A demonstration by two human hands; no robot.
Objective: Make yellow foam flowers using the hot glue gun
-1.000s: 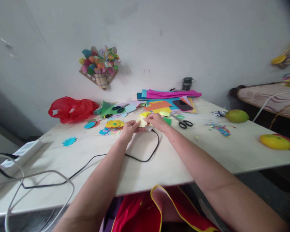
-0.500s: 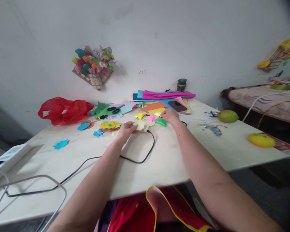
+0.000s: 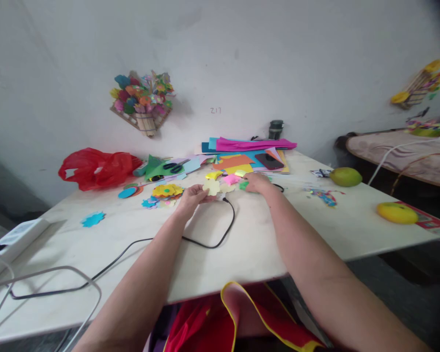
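Observation:
My left hand point(image 3: 193, 198) pinches a pale yellow scalloped paper flower point(image 3: 211, 187) by its left edge, above the tabletop. My right hand point(image 3: 257, 183) lies over a small green packet point(image 3: 244, 186), its fingers closed on it and covering most of it. Just beyond the fingertips is a small pale yellow packet point(image 3: 240, 173). Between the hands lie a pink packet point(image 3: 231, 179) and a yellow packet point(image 3: 214, 175). Left of my left hand rests a stack of yellow paper flowers point(image 3: 166, 190).
A black cable point(image 3: 220, 243) loops across the table point(image 3: 249, 249). Scissors point(image 3: 174, 167), coloured sheets point(image 3: 232, 162), a phone point(image 3: 269, 161) and a red plastic bag point(image 3: 97, 168) lie at the back. Two mangoes point(image 3: 346, 177) are on the right, a power strip point(image 3: 16, 239) on the left.
My right hand has left the pale yellow packet and moved down towards me onto the green packet. My left hand keeps the paper flower in the same place.

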